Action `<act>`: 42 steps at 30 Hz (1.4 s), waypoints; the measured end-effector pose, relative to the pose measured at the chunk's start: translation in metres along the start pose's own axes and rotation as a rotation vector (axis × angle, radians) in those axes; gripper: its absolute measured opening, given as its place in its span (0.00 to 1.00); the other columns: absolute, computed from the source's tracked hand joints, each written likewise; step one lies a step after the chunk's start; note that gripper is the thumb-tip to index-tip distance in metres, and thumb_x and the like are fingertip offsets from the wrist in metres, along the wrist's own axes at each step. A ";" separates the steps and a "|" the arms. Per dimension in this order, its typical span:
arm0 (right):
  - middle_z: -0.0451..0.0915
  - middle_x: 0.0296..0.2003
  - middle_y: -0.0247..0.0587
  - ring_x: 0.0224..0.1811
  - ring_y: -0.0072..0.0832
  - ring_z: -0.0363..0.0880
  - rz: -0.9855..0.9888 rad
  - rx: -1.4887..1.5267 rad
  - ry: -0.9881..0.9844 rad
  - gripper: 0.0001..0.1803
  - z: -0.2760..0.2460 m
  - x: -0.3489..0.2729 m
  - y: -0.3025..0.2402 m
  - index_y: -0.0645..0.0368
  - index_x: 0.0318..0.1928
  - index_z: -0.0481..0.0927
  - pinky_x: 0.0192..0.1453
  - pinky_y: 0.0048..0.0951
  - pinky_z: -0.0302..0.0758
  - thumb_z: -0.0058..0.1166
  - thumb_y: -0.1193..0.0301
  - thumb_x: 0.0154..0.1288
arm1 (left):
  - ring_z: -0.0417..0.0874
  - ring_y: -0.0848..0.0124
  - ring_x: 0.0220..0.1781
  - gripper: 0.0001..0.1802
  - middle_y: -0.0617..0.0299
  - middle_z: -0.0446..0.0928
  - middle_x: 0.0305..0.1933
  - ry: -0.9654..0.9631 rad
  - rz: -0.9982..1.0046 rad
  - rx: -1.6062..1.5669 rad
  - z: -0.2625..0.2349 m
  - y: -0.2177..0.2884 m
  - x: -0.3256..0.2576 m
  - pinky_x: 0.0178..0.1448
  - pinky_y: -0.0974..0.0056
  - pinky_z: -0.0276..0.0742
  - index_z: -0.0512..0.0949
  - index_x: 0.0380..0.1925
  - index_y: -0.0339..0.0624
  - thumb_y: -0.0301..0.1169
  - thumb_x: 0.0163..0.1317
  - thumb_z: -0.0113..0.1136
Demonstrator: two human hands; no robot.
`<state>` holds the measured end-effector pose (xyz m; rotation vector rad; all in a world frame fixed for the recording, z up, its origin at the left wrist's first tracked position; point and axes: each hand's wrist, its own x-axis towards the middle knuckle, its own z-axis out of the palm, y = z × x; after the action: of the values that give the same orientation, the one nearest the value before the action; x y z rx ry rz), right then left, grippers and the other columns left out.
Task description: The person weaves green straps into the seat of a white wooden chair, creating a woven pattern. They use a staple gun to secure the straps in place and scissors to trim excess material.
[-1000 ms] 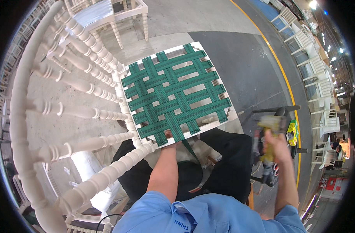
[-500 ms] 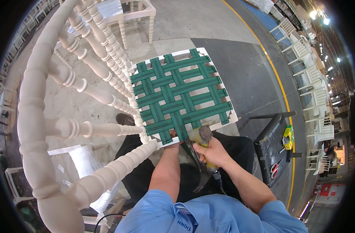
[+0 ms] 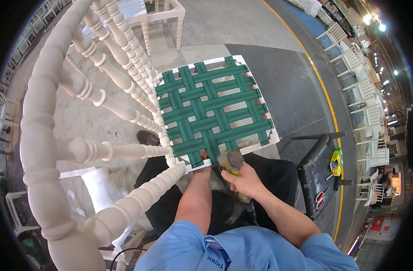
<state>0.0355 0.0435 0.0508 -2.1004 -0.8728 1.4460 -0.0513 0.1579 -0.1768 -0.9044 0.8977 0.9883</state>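
A white chair with turned spindles [image 3: 125, 77] stands in front of me, its seat frame laced with woven green webbing straps [image 3: 206, 106]. My right hand [image 3: 246, 181] is wrapped round the handle of a yellow pneumatic staple gun [image 3: 231, 160], whose dark head lies beside the near seat edge, close to a strap end. A hose runs from the handle's lower end. At the same edge my left hand [image 3: 204, 159] reaches up under the webbing; frame and straps hide most of its fingers. A loose length of green strap hangs below the edge, between my hands.
To the right, a black padded stool [image 3: 312, 176] carries red-handled scissors [image 3: 320, 200] and a yellow-green box [image 3: 336, 161]. Another white frame [image 3: 163, 16] stands beyond the chair. Several white chairs line the far right, past a yellow floor line [image 3: 321, 86].
The staple gun and my right hand have shifted slightly left and down. The chair appears a little farther right in view. My left hand stays under the seat edge.
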 end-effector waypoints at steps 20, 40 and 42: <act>0.81 0.27 0.31 0.23 0.18 0.80 -0.181 0.287 0.103 0.13 -0.046 -0.056 0.011 0.63 0.47 0.81 0.25 0.25 0.75 0.63 0.64 0.78 | 0.89 0.51 0.49 0.26 0.49 0.85 0.57 0.009 -0.284 0.786 -0.033 0.007 -0.032 0.51 0.40 0.89 0.82 0.52 0.42 0.55 0.73 0.58; 0.80 0.31 0.31 0.24 0.19 0.78 -0.205 0.333 -0.071 0.16 -0.052 -0.045 0.025 0.61 0.51 0.80 0.25 0.25 0.74 0.65 0.61 0.77 | 0.89 0.71 0.40 0.15 0.56 0.90 0.41 -0.572 0.476 1.610 -0.003 0.022 -0.172 0.48 0.64 0.82 0.85 0.48 0.30 0.32 0.78 0.56; 0.80 0.31 0.31 0.24 0.19 0.78 -0.203 0.319 -0.087 0.17 -0.043 -0.034 0.023 0.61 0.51 0.79 0.26 0.25 0.75 0.65 0.60 0.77 | 0.89 0.71 0.38 0.15 0.55 0.90 0.39 -0.575 0.499 1.534 0.013 0.019 -0.163 0.46 0.64 0.82 0.85 0.46 0.30 0.33 0.79 0.56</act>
<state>0.0728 0.0029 0.0731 -1.6782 -0.8011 1.4685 -0.1136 0.1281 -0.0276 0.8880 1.0474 0.6006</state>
